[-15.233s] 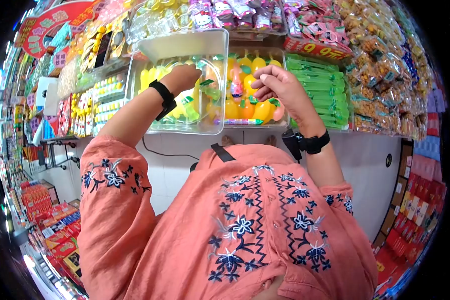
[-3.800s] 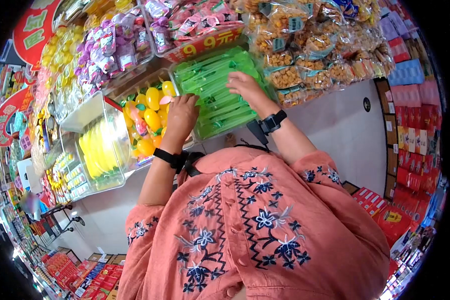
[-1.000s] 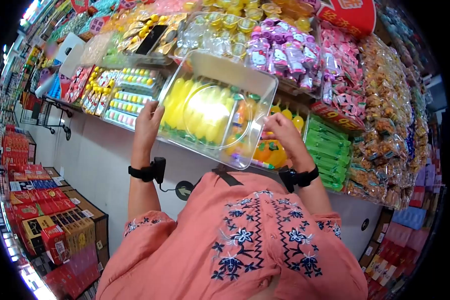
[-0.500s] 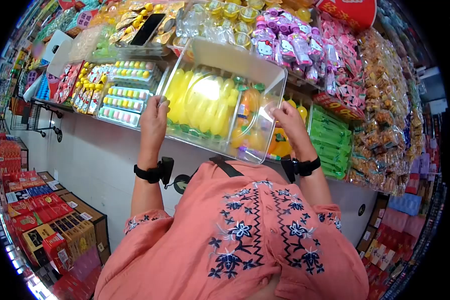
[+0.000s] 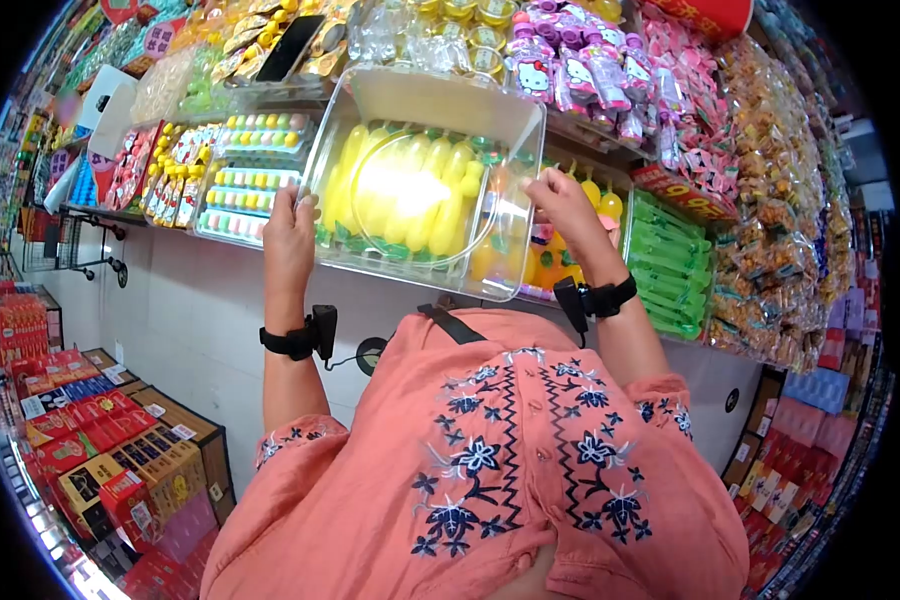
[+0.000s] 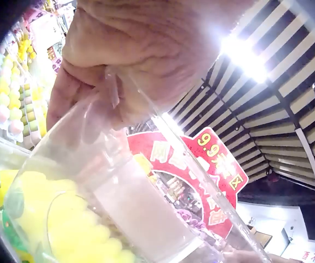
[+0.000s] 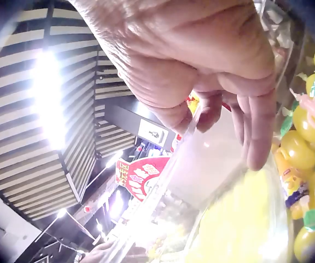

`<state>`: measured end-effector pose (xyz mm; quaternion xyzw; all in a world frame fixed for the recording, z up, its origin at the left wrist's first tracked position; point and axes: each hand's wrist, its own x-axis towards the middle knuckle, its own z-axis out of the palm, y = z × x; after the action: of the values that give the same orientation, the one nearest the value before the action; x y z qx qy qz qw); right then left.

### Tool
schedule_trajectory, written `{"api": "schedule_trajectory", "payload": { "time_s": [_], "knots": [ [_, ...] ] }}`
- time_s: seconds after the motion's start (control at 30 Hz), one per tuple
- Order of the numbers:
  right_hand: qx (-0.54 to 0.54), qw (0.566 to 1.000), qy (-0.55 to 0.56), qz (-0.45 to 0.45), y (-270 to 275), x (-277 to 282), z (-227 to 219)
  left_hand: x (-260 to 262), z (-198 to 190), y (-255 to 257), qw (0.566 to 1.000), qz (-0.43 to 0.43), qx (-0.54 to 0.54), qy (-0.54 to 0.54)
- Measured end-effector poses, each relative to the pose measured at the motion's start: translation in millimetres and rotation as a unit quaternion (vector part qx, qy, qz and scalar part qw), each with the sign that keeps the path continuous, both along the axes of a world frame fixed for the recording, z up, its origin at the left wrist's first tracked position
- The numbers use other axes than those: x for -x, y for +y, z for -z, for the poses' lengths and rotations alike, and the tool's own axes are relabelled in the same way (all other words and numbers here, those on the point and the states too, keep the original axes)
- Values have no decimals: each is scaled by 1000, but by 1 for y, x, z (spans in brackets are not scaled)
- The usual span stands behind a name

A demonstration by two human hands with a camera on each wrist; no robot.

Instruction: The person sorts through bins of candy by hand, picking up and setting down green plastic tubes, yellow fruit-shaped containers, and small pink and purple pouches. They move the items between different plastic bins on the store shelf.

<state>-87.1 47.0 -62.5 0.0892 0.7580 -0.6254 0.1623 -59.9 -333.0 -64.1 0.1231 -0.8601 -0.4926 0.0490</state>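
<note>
A clear plastic lid [image 5: 515,215] is held over a bin of yellow banana-shaped pieces [image 5: 420,215], its right part over orange and yellow pieces. My left hand [image 5: 289,240] grips its left edge; in the left wrist view the left hand [image 6: 141,55] pinches the rim between thumb and fingers. The right hand [image 5: 575,215] pinches the right edge, and in the right wrist view the right hand [image 7: 195,66] has its thumb on one side of the rim and fingers on the other. Yellow mango-shaped pieces [image 7: 305,137] lie beside those fingers.
Right of the mango-shaped pieces are green packs [image 5: 665,265] and bagged snacks [image 5: 770,210]. Trays of coloured balls [image 5: 238,205] lie to the left. Behind are purple packets [image 5: 580,75] and a black phone [image 5: 290,47]. Red boxes [image 5: 80,425] are stacked low at the left.
The lid, held by both hands, has shifted slightly left and up in the head view since half a second ago. Compared with the oldest frame, the left hand has left the bin's inside.
</note>
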Motion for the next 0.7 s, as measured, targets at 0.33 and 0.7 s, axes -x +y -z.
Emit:
{"api": "schedule_trajectory", "payload": {
  "time_s": [0.33, 0.7],
  "knots": [
    [8, 1000, 13, 14, -8, -7, -16, 4, 11, -6, 1000, 9, -26, 0],
    [-23, 999, 27, 7, 5, 2, 10, 14, 18, -6, 1000, 22, 2, -1]
  ]
}}
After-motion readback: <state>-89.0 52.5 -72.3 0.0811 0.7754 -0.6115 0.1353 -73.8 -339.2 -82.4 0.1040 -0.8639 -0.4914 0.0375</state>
